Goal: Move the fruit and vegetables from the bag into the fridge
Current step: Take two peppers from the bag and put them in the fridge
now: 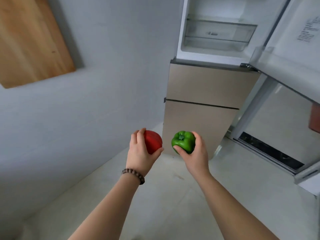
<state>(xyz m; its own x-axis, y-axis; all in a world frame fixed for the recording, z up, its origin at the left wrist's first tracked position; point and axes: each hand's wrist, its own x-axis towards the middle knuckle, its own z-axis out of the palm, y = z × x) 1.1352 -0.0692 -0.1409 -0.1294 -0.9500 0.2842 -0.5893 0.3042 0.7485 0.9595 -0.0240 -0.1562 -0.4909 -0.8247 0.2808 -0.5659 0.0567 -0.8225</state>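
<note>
- Now the left hand (pixel 138 154) grasps a red fruit (pixel 153 142); the right hand (pixel 196 151) grasps a green pepper (pixel 183 142), near the fridge (pixel 204 94).
- Best raise both to the open far shelf (pixel 218 34) and set one down at a time.

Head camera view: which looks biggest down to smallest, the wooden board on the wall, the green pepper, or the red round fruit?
1. Light wooden board, by far the largest.
2-3. Green bell pepper and red round fruit look alike; the fruit is partly hidden, so no ranking.

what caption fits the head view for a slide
Left hand holds round red fruit, right hand green bell pepper, before open fridge.
</note>
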